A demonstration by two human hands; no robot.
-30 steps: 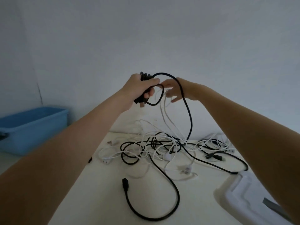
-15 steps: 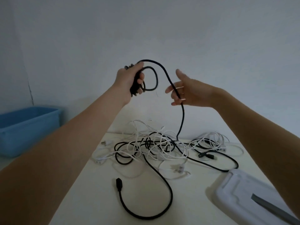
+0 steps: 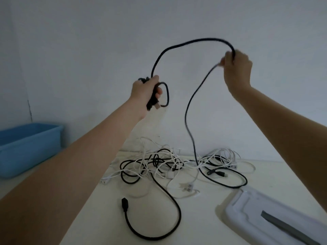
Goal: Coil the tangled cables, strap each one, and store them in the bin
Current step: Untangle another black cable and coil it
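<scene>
Black round power cable [image 3: 190, 43] is the one I am working on — thick, rubbery, stiffer than the thin white ones, so it keeps an arch between my hands above the tangled heap of black and white cables [image 3: 159, 163]. My left hand [image 3: 144, 93] is closed round the plug end and one small loop I have made, gripping them together so the coil cannot spring apart. My right hand [image 3: 236, 65] is raised higher and well off to the right of the heap, fingers curled tight on the cable; I judge this spread measures out the length for the next loop and lifts the cable free of the knot.

From my right hand the black cable drops to the heap, where it runs in among the white leads. That part is not yet free, so pulling hard could drag the whole heap along.

Nearer me than the heap, a second black cable with a moulded socket end [image 3: 124, 204] curls on the pale tabletop [image 3: 106, 209]. Right of the heap and closer to me lies a white plastic lid [image 3: 251, 218]. Far left of the heap waits the blue plastic bin [image 3: 30, 144] — nothing visible in it from here.
</scene>
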